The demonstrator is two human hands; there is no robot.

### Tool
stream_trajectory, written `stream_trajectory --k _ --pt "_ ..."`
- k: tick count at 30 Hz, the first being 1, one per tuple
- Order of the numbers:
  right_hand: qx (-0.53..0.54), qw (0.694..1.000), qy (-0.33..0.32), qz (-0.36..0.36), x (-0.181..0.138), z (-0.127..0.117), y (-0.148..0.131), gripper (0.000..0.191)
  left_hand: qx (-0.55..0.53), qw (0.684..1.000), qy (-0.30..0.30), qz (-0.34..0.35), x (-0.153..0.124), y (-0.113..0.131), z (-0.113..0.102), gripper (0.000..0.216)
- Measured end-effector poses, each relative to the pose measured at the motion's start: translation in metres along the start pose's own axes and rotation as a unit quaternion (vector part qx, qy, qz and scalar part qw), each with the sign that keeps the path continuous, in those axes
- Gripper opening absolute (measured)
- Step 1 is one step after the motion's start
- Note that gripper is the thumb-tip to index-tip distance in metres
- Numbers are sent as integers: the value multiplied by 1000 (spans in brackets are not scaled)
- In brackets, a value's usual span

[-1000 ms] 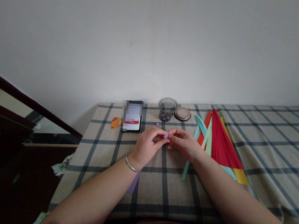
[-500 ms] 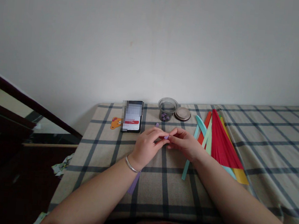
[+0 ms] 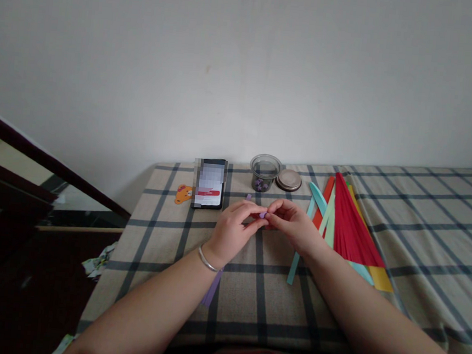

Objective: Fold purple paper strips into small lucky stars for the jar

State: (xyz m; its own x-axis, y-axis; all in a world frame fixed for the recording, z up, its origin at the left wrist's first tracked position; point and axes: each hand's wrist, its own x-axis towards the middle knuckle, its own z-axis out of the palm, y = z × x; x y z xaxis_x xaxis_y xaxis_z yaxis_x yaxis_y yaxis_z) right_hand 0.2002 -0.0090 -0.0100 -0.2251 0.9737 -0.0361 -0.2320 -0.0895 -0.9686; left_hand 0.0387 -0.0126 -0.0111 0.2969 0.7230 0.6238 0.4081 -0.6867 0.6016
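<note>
Between the fingertips of both hands is a small purple folded paper piece [image 3: 263, 215], partly covered by the fingers. My left hand [image 3: 235, 221] pinches it from the left, thumb below and forefinger above. From the right, my right hand [image 3: 290, 221] closes thumb and forefinger on it. Purple paper strips [image 3: 212, 289] lie on the cloth, partly under my left wrist. Behind the hands stands a clear plastic tub [image 3: 265, 171] with small purple pieces at its bottom. Its round lid [image 3: 288, 179] lies beside it.
A phone [image 3: 210, 183] with a partly blurred screen stands left of the tub, next to an orange bear cutout [image 3: 183, 194]. Red paper strips [image 3: 351, 231], with green, blue, orange and yellow ones, fan out at the right. A checked cloth [image 3: 151, 247] covers the table, against a wall.
The right forefinger has curled a little more over the purple paper piece. Otherwise both hands stay in nearly the same place.
</note>
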Motion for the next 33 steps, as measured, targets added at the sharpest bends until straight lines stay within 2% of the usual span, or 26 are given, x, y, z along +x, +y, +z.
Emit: stream_trajectory --k 3,5,8,10,13,16,24,29,31,33 --pt "-23 999 25 -28 0 -1 1 29 -41 999 11 -28 0 0 2 12" --pt "-28 998 35 -39 0 -1 2 28 -80 994 24 -71 -1 -1 4 12" --pt "1 999 31 -16 1 -2 3 27 -152 976 50 -148 -2 -3 8 17" --pt "12 1000 25 6 1 -2 3 27 -178 967 63 -173 -2 -4 10 16" --pt "4 1000 22 18 2 -3 4 27 -178 966 63 -177 -1 -3 10 11" --pt "-26 999 23 1 1 -3 5 27 -185 964 54 -185 0 -1 8 8" --pt "-181 973 74 -122 -3 -1 7 16 -214 946 45 -240 1 -2 9 12" --pt "-254 942 88 -200 -6 -1 4 10 -226 946 23 -231 0 0 10 12" --pt "-246 944 93 -200 -6 -2 3 11 -232 947 13 -224 -1 0 10 13" --pt "-206 960 90 -169 -5 -2 2 13 -238 946 14 -221 -2 -1 10 14"
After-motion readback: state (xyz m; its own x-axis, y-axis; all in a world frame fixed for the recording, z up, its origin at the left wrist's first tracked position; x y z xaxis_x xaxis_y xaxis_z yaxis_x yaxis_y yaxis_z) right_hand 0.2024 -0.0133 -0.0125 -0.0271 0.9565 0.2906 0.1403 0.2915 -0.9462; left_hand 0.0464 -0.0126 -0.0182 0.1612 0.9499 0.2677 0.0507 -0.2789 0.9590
